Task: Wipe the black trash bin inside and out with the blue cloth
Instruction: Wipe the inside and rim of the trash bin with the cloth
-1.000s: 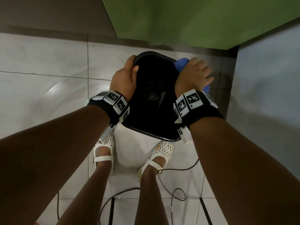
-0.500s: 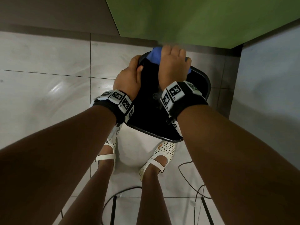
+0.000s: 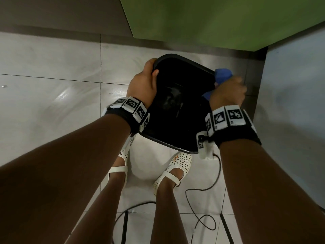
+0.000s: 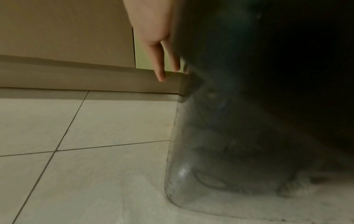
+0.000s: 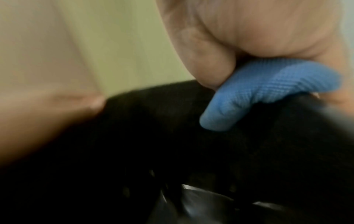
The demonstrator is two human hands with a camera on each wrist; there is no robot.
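Since half a second ago, the right hand [image 3: 226, 93] has carried the blue cloth [image 3: 222, 74] from the far rim to the right-hand rim of the black trash bin [image 3: 175, 120]. The bin stands on the tiled floor [image 3: 52, 95], its mouth tipped toward the person. Its interior is dark; only a glossy crumpled shape shows at the bottom. Rim wiping appears to be in hand; the next stroke calls for following the rim round. The left hand [image 3: 143, 86] clamps the left rim, thumb inside. The right hand pinches the cloth against the rim.
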